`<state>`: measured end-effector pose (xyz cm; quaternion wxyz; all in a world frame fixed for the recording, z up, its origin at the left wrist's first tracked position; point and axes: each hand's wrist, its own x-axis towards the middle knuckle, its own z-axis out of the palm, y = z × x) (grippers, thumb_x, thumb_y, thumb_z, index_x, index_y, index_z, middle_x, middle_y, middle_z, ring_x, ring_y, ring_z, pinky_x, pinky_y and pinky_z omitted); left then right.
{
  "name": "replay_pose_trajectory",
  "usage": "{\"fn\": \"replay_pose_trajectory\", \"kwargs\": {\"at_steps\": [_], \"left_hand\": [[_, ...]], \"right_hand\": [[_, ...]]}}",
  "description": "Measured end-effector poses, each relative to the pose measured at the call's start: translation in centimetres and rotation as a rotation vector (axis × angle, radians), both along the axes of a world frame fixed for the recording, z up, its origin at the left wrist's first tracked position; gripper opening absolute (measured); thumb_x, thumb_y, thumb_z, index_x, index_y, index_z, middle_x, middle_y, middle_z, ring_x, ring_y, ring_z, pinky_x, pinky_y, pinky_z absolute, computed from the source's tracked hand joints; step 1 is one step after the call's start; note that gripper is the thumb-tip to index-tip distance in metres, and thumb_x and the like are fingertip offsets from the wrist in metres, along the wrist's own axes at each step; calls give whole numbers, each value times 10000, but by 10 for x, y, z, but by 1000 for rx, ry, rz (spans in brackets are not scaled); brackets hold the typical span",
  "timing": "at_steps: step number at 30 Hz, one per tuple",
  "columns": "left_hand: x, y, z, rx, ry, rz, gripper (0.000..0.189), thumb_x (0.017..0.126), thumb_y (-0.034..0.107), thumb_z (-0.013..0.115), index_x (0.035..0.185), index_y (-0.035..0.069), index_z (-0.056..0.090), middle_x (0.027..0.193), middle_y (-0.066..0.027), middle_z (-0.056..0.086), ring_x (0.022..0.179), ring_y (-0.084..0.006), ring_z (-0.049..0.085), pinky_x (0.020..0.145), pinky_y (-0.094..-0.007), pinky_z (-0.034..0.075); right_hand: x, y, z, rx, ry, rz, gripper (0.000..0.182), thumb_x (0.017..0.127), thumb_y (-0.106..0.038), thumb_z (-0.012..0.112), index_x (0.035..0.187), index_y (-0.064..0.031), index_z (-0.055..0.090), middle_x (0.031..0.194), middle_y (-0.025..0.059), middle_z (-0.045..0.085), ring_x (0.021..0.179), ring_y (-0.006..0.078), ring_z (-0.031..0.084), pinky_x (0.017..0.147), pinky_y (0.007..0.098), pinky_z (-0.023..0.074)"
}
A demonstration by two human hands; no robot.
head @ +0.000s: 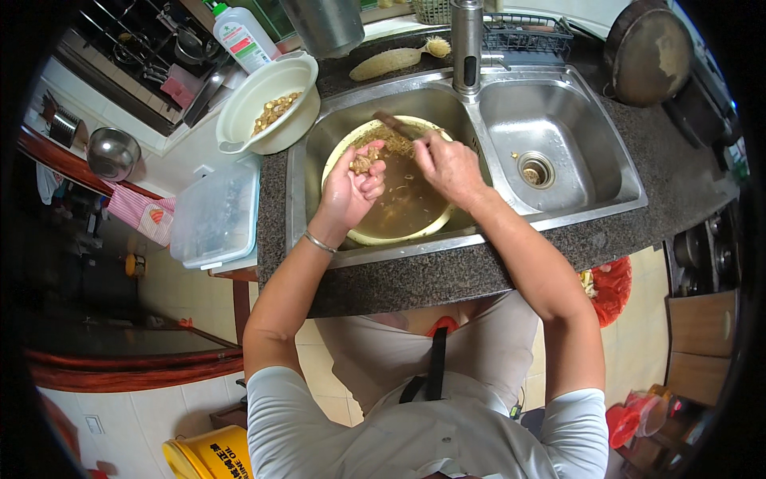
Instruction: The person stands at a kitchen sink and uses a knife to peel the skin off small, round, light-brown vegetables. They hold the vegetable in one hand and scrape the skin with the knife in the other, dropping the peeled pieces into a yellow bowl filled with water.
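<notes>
My left hand (359, 182) holds a small knobby brown-yellow root piece (363, 161), which looks like ginger, in its curled fingers. In my right hand (452, 164) is a slim dark tool (395, 124), perhaps a knife, its long end pointing up and left. Both hands are above a round pale-yellow basin (440, 224) standing in the left sink bowl. Murky brown water (407, 200) fills much of the basin, with bits floating in it and brown scraps (389, 141) near its far side. To the left, a pale colander-like bowl (236, 123) contains several similar pieces (276, 112).
The steel tap (467, 48) rises behind the sink divider. A drain (535, 169) lies in the right sink bowl (604, 155). Behind the sink are a loofah (389, 63) and a soap bottle (245, 39). A pan (649, 54) leans at right; a lidded plastic box (215, 209) is at left.
</notes>
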<state>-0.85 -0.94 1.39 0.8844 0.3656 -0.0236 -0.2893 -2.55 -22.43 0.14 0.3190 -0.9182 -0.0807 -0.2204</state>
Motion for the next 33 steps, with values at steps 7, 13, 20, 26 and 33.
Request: {"fn": "replay_pose_trajectory", "kwargs": {"at_steps": [7, 13, 20, 26, 33], "left_hand": [[6, 6, -15, -91, 18, -43, 447, 1086, 472, 287, 1203, 116, 531, 767, -25, 462, 553, -94, 340, 507, -233, 289], [0, -3, -8, 135, -46, 46, 452, 1095, 463, 236, 1239, 140, 518, 718, -10, 442, 515, -73, 318, 472, -223, 275], [-3, -8, -10, 144, -120, 57, 427, 1098, 384, 266, 1274, 93, 524, 674, 3, 436, 499, -70, 320, 462, -218, 293], [-7, -15, -10, 246, -93, 165, 394, 1101, 378, 265, 1259, 108, 506, 681, 7, 427, 501, -59, 305, 466, -212, 276], [-8, -12, -10, 215, -98, 63, 414, 1096, 428, 280, 1276, 122, 493, 708, -1, 448, 502, -59, 307, 474, -215, 283]], "right_hand": [[-2, 17, -1, -16, 13, 128, 261, 986, -285, 556, 898, -40, 579, 662, 198, 641, 661, 415, 650, 635, 511, 519], [-8, 22, -1, -15, 5, 193, 272, 984, -304, 557, 917, -41, 582, 646, 203, 638, 647, 417, 653, 619, 515, 523], [-9, 31, 1, -48, -4, 158, 280, 976, -315, 559, 895, -50, 597, 637, 192, 654, 613, 396, 674, 579, 500, 546], [-3, 31, -8, -175, -93, 54, 263, 976, -307, 566, 892, -60, 594, 647, 170, 663, 609, 363, 679, 565, 475, 549], [1, 21, -5, -38, -46, 26, 263, 982, -300, 558, 911, -49, 596, 648, 180, 656, 624, 390, 668, 581, 505, 534]]}}
